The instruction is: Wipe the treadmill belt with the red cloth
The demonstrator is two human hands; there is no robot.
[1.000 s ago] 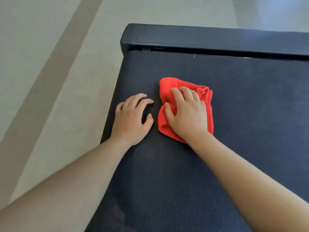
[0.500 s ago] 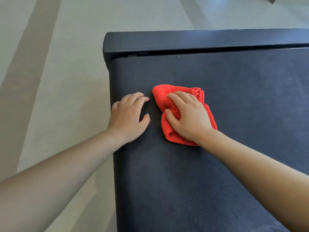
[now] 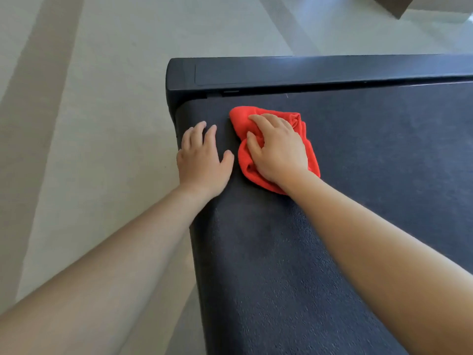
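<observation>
Cloth [image 3: 271, 147] nudged toward belt [image 3: 358, 175] end; bunched red, right hand [image 3: 277, 149] gripping; left hand [image 3: 202, 160] spread flat.

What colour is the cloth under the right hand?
Bright red cloth, plain with no pattern, seen clearly in the head view.

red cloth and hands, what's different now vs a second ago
Little has changed. The right hand has pushed the red cloth slightly forward, closer to the black end cover of the treadmill belt, and its fingers bunch the cloth more. The left hand has flattened, fingers less curled. Nothing was picked up or let go: right hand still presses the cloth, left still rests bare by the belt's left edge.
</observation>
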